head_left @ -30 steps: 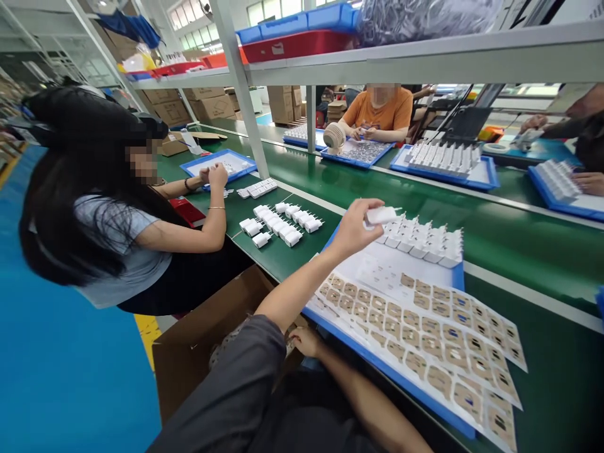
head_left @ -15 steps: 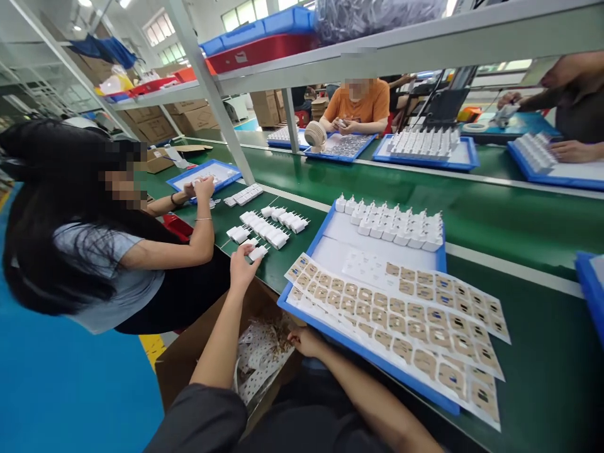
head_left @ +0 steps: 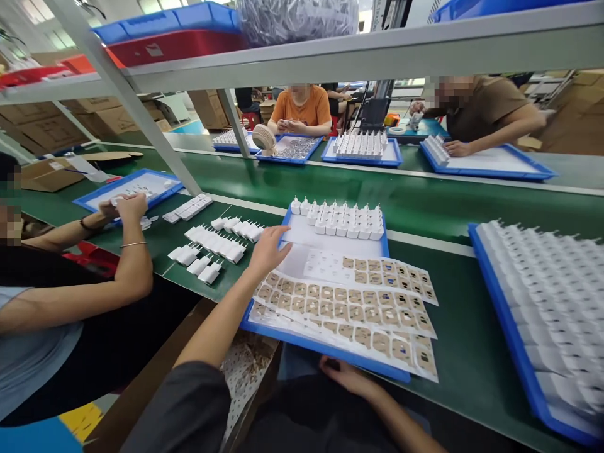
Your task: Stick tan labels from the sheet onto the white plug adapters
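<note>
Far left of frame: a co-worker's hands (head_left: 125,206) work at a blue tray (head_left: 89,200) on the green bench (head_left: 425,207), holding something small; what it is cannot be told.

Left of centre: loose white chargers (head_left: 212,242) lie in rows on the bench, prongs pointing right.

Centre: left hand (head_left: 268,248) reaches out over the near-left corner of the centre tray (head_left: 325,346), fingers spread and apart, holding nothing. Fingertips lie at the tray's left rim, just beside the nearest chargers and above the label sheets (head_left: 349,305). Whether the palm touches the tray cannot be told.

Centre tray: a row of chargers (head_left: 342,220) stands upright along its far edge, prongs up. Label sheets overlap across its near half, brown labels in a grid.

Lower centre: right hand (head_left: 346,376) sits below the bench edge, near the tray's front rim, fingers loosely curled; whether it holds anything cannot be told.

Lower left of centre: a box (head_left: 245,371) under the bench holds used sheets.

Right of frame: a second tray (head_left: 500,302) is packed with white chargers.

Upper frame: two people work at trays across the bench.
</note>
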Motion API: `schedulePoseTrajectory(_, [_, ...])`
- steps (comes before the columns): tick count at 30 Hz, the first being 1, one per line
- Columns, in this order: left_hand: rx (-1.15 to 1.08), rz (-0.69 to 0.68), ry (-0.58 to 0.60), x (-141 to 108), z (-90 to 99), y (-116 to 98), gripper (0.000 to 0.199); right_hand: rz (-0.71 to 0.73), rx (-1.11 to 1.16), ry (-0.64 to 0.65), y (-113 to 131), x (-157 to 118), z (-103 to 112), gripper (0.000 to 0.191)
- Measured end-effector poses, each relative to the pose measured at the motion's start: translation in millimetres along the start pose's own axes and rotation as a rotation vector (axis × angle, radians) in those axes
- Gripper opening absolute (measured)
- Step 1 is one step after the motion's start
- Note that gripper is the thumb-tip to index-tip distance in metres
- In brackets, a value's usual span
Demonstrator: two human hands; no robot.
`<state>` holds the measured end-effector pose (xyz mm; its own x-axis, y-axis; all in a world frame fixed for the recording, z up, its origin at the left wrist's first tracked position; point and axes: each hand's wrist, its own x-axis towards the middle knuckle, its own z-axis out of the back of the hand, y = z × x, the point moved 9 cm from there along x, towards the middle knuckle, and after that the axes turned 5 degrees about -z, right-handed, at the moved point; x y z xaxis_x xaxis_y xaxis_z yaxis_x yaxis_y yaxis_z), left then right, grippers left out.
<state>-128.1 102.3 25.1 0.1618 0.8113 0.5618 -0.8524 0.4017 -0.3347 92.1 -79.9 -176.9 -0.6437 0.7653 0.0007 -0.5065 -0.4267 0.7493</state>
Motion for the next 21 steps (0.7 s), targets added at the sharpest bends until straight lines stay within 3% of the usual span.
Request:
schedulePoseTrajectory(1, [-0.004, -0.026, 0.056, 20, -16.5, -11, 0.042, -0.033, 0.015, -0.004, -4, -17, 15, 0.022])
schedulePoseTrajectory(3, [0.092, -0.040, 0.274, 51, -56.2, -26, 0.055, -0.122, 0.028, -0.001, -6, -50, 43, 0.021])
schedulePoseTrajectory(5, [0.106, -0.022, 0.358, 70, -81.0, -33, 0.063, -0.238, 0.022, 0.051, 2, -80, 70, 0.021])
schedulePoseTrajectory(7, [0.122, 0.010, 0.392, 77, -97.5, -32, 0.059, -0.321, 0.042, 0.157, 21, -102, 94, 0.027])
schedulePoseTrajectory(9, [0.167, 0.035, 0.398, 75, -107.2, -29, 0.050, -0.271, 0.129, 0.326, 53, -113, 111, 0.034])
schedulePoseTrajectory(10, [0.190, 0.047, 0.388, 73, -109.5, -28, 0.046, -0.243, 0.141, 0.343, 66, -113, 125, 0.038])
schedulePoseTrajectory(12, [0.216, 0.063, 0.349, 68, -110.7, -25, 0.047, -0.132, 0.110, 0.293, 85, -104, 155, 0.042])
schedulePoseTrajectory(15, [0.214, 0.078, 0.300, 64, -110.0, -24, 0.053, 0.032, -0.060, 0.110, 92, -70, 197, 0.038])
schedulePoseTrajectory(18, [0.205, 0.094, 0.279, 63, -109.8, -24, 0.046, 0.113, -0.269, -0.031, 84, -15, 224, 0.022])
schedulePoseTrajectory(21, [0.187, 0.108, 0.239, 64, -105.9, -25, 0.038, 0.061, -0.348, -0.066, 64, 51, 237, 0.023])
